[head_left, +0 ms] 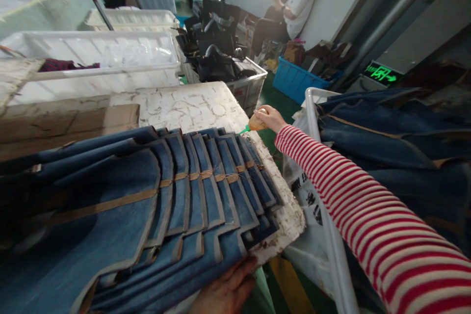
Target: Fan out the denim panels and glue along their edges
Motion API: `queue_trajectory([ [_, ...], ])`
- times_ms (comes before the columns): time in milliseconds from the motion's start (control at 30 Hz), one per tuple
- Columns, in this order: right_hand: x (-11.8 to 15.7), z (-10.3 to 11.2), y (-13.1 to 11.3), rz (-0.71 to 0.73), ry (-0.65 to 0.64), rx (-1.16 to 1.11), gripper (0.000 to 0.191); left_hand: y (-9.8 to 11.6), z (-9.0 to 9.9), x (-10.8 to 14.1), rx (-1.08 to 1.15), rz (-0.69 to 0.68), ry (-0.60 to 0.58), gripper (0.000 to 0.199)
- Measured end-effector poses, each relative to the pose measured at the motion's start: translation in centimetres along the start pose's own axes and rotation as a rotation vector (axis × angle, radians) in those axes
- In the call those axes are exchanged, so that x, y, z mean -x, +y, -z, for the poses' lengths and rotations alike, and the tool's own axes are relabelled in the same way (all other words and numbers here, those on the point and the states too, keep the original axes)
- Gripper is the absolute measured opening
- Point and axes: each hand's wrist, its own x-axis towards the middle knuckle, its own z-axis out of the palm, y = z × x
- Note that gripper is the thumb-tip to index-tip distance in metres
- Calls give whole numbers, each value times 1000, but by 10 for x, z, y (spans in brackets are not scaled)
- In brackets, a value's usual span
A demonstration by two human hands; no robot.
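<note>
My right hand [271, 118], at the end of a red-and-white striped sleeve, is closed around a yellowish squeeze bottle [258, 121] with a green tip. The tip points left, just above the table's right side, by the far corner of the fanned stack. Blue leather-like panels [209, 191] lie overlapped in steps, with grey edges and a tan strip across each. At the near edge of these panels, my left hand [224, 292] rests low with fingers stretched along the lowest ones. Its fingertips are partly shaded, and part of the hand is cut off by the frame.
The panels lie on a worn, stained white table [191, 103] beside a flat cardboard piece [121, 117]. To the right, a lined white bin [312, 108] holds more blue pieces. Beyond stand white tubs [140, 76], a crate of black bags [250, 81], a blue crate [294, 78] and a seated person [301, 2].
</note>
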Motion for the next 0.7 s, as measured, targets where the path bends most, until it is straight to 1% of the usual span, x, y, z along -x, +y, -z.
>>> queue_trajectory([
  [67,1,0,1,-33,-29,3,37,0,-3,2,-2,4,2,44],
  [133,4,3,1,-81,-100,2,36,-1,-5,3,-18,2,21,45],
  [267,14,14,1,-163,-349,35,30,-2,-9,5,4,0,75,45],
  [333,17,18,0,-189,-439,66,28,-2,-9,6,28,3,56,46],
  [367,19,19,0,-197,-460,73,28,-2,-9,5,32,5,39,47],
  [400,19,18,0,-194,-453,74,27,-2,-8,5,32,6,23,48],
  [467,18,15,0,-158,-381,60,29,-1,-7,5,26,2,6,49],
  [600,10,5,-1,-64,-90,56,37,0,-4,3,20,6,-13,50],
  [633,9,3,-1,-55,-37,59,38,1,-3,3,23,9,-21,51],
  [667,8,2,-1,-50,-6,58,39,1,-1,2,26,12,-30,51],
  [700,8,3,-1,-56,-8,55,40,1,0,2,30,15,-38,52],
])
